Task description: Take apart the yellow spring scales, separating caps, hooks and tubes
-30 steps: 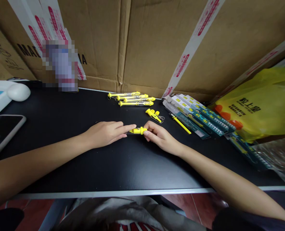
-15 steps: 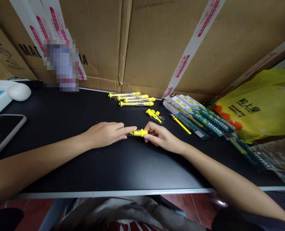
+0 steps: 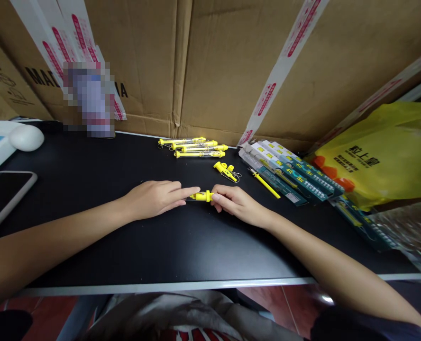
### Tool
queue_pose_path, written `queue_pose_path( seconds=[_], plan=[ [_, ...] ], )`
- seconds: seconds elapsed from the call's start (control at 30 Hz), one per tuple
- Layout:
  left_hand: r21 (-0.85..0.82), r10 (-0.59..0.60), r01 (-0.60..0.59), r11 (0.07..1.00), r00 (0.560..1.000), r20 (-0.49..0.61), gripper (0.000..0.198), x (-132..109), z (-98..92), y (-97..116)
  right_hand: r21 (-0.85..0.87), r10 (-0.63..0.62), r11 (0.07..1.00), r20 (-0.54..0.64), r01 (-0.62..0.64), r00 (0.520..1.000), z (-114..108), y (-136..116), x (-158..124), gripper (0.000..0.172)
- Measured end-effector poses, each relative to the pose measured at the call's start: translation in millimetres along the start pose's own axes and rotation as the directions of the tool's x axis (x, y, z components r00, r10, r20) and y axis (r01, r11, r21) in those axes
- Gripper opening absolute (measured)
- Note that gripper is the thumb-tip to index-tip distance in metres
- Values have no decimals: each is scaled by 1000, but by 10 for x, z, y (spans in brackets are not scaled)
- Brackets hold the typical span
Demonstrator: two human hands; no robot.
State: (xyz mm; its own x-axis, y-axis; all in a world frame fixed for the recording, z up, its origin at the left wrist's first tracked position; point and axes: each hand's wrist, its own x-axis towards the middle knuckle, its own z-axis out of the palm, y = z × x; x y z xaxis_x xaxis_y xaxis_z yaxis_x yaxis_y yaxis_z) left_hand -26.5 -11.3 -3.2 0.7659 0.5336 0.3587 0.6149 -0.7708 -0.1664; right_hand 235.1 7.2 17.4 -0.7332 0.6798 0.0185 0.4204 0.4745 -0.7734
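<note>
Near the middle of the black table, a slim clear tube with a yellow end piece (image 3: 203, 196) lies between my two hands. My left hand (image 3: 158, 198) is closed over its left part, the index finger stretched along the top; that part is hidden under the fingers. On the yellow end, my right hand (image 3: 236, 203) pinches with thumb and curled fingers. Behind the hands, several similar yellow-ended tubes (image 3: 199, 148) lie in a row. Loose yellow pieces with wire hooks (image 3: 227, 171) sit just beyond my right hand.
At the right are a thin yellow rod (image 3: 267, 184), several printed boxes (image 3: 296, 166) and a yellow plastic bag (image 3: 388, 156). A phone (image 3: 6, 199) and a white device (image 3: 4, 139) stand at the left. A large cardboard box (image 3: 214, 71) walls the back.
The right thumb now lies further over the yellow end piece, covering more of its tip. The whole view has shifted slightly; the left hand keeps its hold.
</note>
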Motion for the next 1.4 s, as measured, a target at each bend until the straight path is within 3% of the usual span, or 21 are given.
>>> queue_pose_path(
  seconds=[0.37,0.8,1.4],
  plan=[
    [-5,-24,24,1000,999,37,40,-1,-16,-5,-15,-69,998,-60,69,996,34,119,21,22],
    [-31,-21,22,999,999,35,41,-8,3,-22,-91,-61,994,-22,59,998,7,40,7,35],
    [-53,-27,31,998,998,60,40,2,-19,-23,-54,-72,996,-107,67,992,59,143,26,23]
  ],
)
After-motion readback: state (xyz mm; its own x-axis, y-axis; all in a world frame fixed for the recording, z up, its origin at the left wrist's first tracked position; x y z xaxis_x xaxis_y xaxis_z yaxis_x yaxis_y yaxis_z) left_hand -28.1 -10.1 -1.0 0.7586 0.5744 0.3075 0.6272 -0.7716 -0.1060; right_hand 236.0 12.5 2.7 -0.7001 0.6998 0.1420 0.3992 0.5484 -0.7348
